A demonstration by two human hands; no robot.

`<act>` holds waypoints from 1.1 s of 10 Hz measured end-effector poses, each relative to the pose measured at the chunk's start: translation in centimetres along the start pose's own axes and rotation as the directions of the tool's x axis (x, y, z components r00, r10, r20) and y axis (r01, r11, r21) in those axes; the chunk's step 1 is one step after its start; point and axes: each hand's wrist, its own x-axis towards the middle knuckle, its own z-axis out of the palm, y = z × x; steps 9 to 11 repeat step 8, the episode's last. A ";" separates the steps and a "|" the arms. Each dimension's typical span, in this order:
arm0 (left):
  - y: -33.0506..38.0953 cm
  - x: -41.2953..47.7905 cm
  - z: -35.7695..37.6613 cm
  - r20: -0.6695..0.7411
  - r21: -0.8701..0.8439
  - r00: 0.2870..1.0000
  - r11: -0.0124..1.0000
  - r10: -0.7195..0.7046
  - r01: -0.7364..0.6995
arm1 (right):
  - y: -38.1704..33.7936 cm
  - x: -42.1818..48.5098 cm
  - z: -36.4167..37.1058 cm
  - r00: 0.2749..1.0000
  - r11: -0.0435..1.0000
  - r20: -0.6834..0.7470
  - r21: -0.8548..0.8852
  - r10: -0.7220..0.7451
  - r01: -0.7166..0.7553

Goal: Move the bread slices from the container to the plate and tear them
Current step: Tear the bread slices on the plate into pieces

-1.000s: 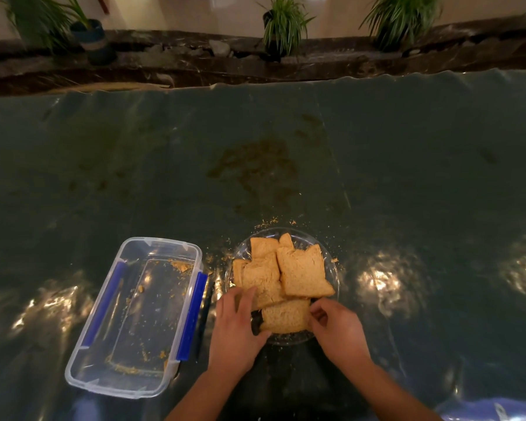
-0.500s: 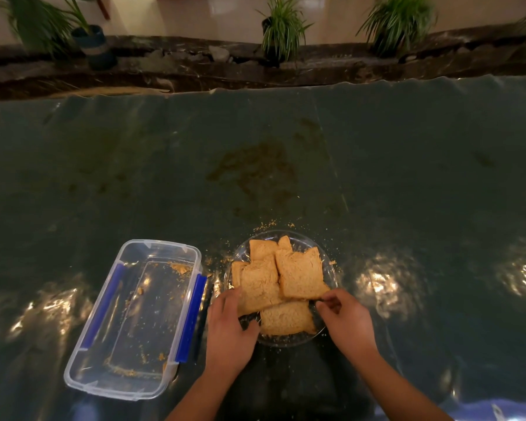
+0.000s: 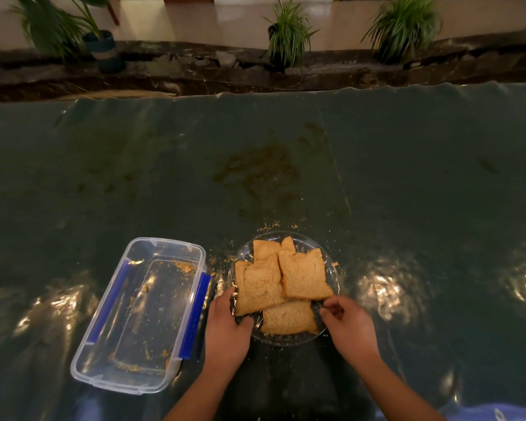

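Observation:
A clear glass plate [image 3: 331, 268] holds several brown bread slices laid over one another. My left hand [image 3: 227, 328] is at the plate's near-left rim, with thumb and curled fingers around the lower-left corner of the left slice [image 3: 260, 284]. At the near-right rim my right hand [image 3: 348, 326] pinches the lower-right corner of the top right slice [image 3: 304, 276]. A third slice [image 3: 287, 319] lies nearest me between both hands. The clear plastic container [image 3: 164, 247] with blue clips stands left of the plate and holds only crumbs.
Crumbs are scattered on the dark shiny table cover [image 3: 286, 162] around the plate. A brownish stain lies on the cover beyond the plate. Potted plants [image 3: 286, 34] line a dark ledge past the table's far edge.
My left hand slid off the nearest slice to the left slice's corner. My right hand moved up from the nearest slice's edge to the right slice's corner. The bread stays on the plate.

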 end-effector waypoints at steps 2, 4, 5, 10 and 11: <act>0.0 -0.5 0.0 -0.014 0.076 1.000 0.997 0.006 -0.005 | 0.0 -0.2 0.0 0.999 0.999 0.034 0.033 0.014 -0.016; 0.5 -0.7 -0.1 0.007 0.208 1.000 0.978 0.027 -0.028 | -0.2 -0.4 -0.1 0.995 0.999 0.095 0.034 -0.023 0.020; 0.7 -0.6 -0.2 0.008 0.233 0.999 0.971 0.048 -0.048 | -0.3 -0.7 0.0 0.987 0.998 0.158 -0.034 -0.041 0.047; 1.7 -0.9 -0.1 0.080 0.312 0.978 0.927 0.195 -0.211 | -1.3 -0.4 -0.4 0.982 0.996 0.174 -0.040 -0.068 0.076; 1.7 -0.9 -0.1 0.080 0.312 0.978 0.927 0.195 -0.211 | -1.3 -0.4 -0.4 0.982 0.996 0.174 -0.040 -0.068 0.076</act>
